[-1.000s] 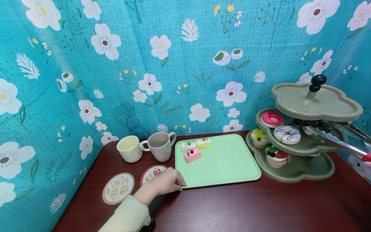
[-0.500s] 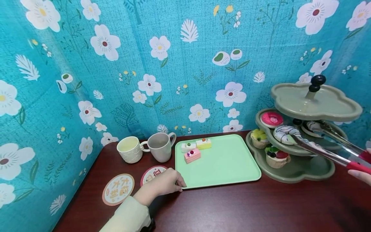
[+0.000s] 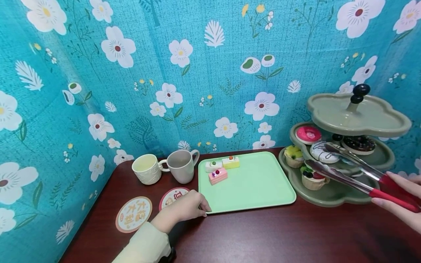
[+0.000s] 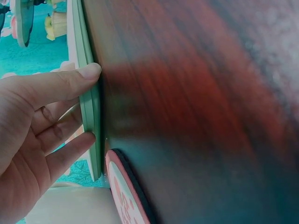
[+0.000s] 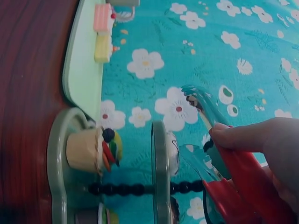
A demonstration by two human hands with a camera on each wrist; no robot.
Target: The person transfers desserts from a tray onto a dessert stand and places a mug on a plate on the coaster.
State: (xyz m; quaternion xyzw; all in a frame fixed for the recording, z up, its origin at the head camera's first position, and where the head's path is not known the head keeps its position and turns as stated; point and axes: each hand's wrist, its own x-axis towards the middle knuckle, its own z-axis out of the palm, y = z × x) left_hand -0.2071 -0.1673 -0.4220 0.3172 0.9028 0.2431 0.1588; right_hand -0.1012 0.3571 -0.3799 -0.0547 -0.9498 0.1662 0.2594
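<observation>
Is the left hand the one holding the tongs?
No, the left hand touches the edge of the green tray while the right hand holds the tongs.

Red-handled metal tongs (image 3: 342, 179), gripped by the right hand (image 3: 404, 216) at the right edge of the frame, slant up and leftward, their two arms spread apart. The rectangular pale green tray (image 3: 253, 188) lies flat just below centre, its lower left corner pinched by the left hand (image 3: 185, 208).
</observation>
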